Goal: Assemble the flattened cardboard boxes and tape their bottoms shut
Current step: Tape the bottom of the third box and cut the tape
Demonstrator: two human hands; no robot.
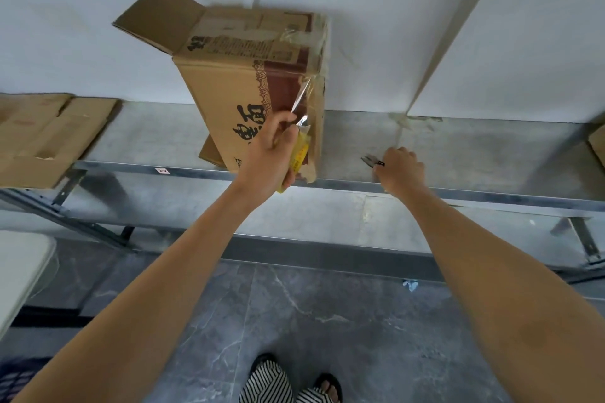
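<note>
We see large black Chinese characters on the near face of the cardboard box, partly covered by the left hand; we cannot read them with certainty. The box's upper face carries a panel of small print, too blurred to read. The tape roll has a yellow label with illegible red print. A small white sticker with a red mark sits on the front edge of the counter.

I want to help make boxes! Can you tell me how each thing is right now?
Box, stood up, tilted, left flaps open, right end taped.
Tape roll, gripped by left hand.
Tape strip, stretched from the roll to the box, uncut.
Snips, on the shelf, right hand gripping them.
Flat cardboard, unassembled, lying on the shelf.
</note>
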